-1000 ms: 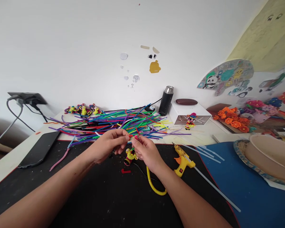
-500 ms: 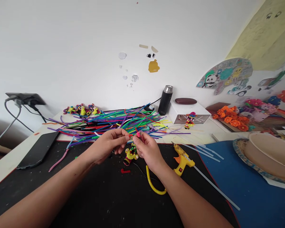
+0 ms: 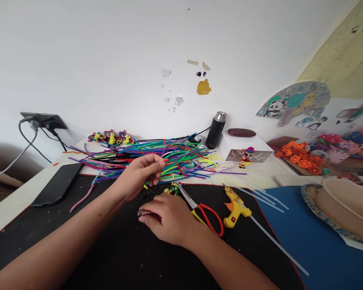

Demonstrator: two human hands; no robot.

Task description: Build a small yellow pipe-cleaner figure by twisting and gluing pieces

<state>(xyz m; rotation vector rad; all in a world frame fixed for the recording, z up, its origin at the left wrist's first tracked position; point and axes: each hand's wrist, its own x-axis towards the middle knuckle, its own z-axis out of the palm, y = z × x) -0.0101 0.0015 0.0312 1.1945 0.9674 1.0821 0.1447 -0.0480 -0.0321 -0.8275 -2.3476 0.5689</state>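
Observation:
My left hand is raised over the mat with thumb and index finger pinched on a short orange-red fuzzy piece, likely pipe cleaner. Lower and to the right, my right hand, back upward, closes around a small tool with a metallic end and reddish parts; its kind is mostly hidden. Just beyond the right hand lies a yellow and green figure, partly covered. Scissors with red and yellow handles rest on the black mat, partly behind the right wrist.
Many coloured pipe cleaners are heaped along the back. A yellow glue gun lies to the right, near clear sticks. A phone, a black flask, a white box and a large bowl stand around.
My hands have parted: the right moved down and left from the left hand's fingertips, onto the mat. The scissors' blades and red handle now show. The view has turned slightly left.

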